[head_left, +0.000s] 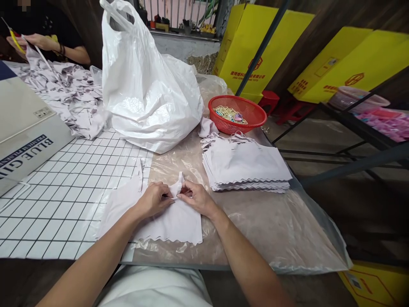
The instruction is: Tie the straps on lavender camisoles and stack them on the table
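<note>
A pale lilac camisole point(169, 221) lies on the table with its wavy hem towards me. One thin strap point(139, 175) stretches away from its left side. My left hand point(156, 198) pinches the top edge of the cloth near the middle. Close beside it, my right hand point(196, 198) is closed on the same garment at the base of the other strap point(180, 177), which sticks up between the hands. My fingertips hide the exact spot they grip. To the right rests a stack of similar camisoles point(246, 164), hems facing me.
Behind the hands stands a big white plastic bag point(150, 94), with a red basket point(220, 102) of small pieces to its right. A cardboard box point(28, 123) and a heap of cloth point(73, 98) occupy the left. Another person's hand point(41, 41) holds cloth and a yellow-handled tool.
</note>
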`<state>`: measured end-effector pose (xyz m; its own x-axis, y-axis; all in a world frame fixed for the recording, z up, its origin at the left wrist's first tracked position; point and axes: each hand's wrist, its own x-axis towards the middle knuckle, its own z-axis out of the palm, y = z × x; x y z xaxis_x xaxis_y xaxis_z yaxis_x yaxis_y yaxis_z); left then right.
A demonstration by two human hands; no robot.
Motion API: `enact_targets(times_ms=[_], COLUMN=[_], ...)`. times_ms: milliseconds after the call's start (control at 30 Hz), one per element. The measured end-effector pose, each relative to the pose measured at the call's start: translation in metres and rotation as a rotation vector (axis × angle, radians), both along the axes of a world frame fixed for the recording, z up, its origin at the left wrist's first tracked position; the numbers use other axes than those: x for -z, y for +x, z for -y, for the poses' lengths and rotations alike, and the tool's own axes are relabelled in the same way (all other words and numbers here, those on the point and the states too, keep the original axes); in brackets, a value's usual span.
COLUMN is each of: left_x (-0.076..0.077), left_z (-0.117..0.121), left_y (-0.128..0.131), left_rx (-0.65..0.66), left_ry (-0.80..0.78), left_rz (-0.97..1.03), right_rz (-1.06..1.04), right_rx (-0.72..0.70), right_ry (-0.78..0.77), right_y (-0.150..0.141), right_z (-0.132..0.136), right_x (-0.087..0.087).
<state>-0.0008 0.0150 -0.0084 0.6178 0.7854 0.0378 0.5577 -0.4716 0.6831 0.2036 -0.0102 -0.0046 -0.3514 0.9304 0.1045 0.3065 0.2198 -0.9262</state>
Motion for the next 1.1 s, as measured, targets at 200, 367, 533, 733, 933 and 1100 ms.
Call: enact_targets(times_ms=[200, 367, 533, 733, 933, 1100], left_x=[0.0009, 0.0018, 0.0016, 0.0012, 0.0015, 0.0005], left_z=[-0.0001, -0.0004, -0.0005, -0.0004, -0.0001, 0.0008], left_y=[-0.0001, 0.0003, 0.0010, 0.0017, 0.0031, 0.0040], left_rx=[0.004, -0.002, -0.020, -0.041, -0.055, -0.061], left_ry=[0.016, 0.011, 0.017, 0.018, 0.021, 0.036], left_rz=[0.011, 0.035, 0.033, 0.007, -0.019, -0.048], right_rz=[0.039, 0.064, 0.074, 0.095, 0.087, 0.091], right_rx=[-0.025, -0.039, -0.043, -0.044, 0.003, 0.027], right_ry=[0.051, 0.089, 0.115, 0.121, 0.153, 0.154], right_y=[-0.0004, -0.0016, -0.0017, -0.0012, -0.0054, -0.0078], right_z=[0.0004, 0.0012, 0.0013, 0.0019, 0.0030, 0.0038], right_x=[0.0013, 0.0027, 0.0023, 0.0010, 0.0024, 0.0028])
